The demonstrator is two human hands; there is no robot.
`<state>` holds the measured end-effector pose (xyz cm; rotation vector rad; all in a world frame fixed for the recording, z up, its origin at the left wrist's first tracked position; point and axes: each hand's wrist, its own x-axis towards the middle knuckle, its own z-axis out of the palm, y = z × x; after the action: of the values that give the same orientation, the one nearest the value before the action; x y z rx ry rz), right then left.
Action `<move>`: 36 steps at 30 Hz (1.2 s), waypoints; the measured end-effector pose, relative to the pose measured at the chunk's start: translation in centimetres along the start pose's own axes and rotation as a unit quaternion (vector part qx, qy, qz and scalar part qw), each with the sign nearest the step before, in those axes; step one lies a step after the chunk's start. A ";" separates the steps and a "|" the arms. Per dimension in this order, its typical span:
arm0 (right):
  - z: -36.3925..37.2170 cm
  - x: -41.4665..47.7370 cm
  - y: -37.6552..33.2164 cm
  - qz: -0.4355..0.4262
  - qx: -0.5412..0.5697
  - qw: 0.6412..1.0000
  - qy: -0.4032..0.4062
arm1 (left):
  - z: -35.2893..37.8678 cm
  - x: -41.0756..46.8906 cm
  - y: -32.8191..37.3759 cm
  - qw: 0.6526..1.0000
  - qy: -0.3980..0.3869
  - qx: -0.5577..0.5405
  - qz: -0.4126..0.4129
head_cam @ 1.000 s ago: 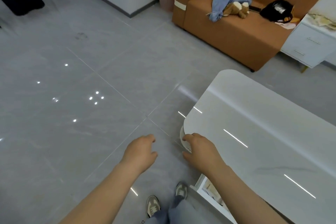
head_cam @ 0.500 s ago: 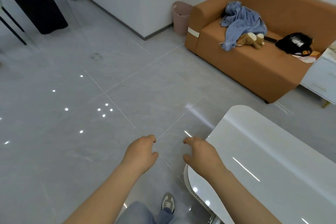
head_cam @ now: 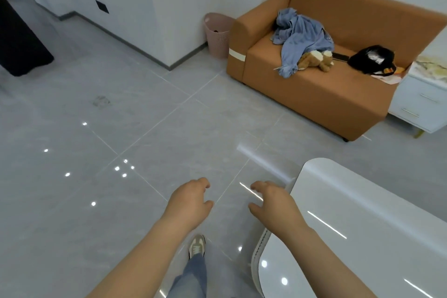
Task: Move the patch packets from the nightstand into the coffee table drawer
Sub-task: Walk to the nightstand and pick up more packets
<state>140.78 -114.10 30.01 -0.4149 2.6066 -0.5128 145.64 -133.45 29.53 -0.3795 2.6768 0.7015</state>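
Head view | your left hand (head_cam: 191, 201) and right hand (head_cam: 273, 203) apart, loosely curled, empty | step: probably approach nightstand (head_cam: 420, 101) past table (head_cam: 367, 201) | next: pinch packets (head_cam: 433, 65), likely those on top.

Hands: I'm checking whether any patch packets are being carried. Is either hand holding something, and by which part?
Nothing is held. The left hand and the right hand are both empty, fingers loosely curled, near the end of the coffee table.

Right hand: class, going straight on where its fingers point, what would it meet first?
Probably only the glossy grey tiled floor; the right hand points away from the white glossy table, though depth is unclear.
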 end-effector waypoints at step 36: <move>-23.0 27.0 16.3 0.234 0.120 0.955 0.137 | -9.2 41.0 25.6 0.970 -0.083 0.083 0.212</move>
<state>103.40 -103.05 32.33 0.3735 2.7233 -0.7447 97.57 -123.48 31.66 0.2930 2.6497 0.5841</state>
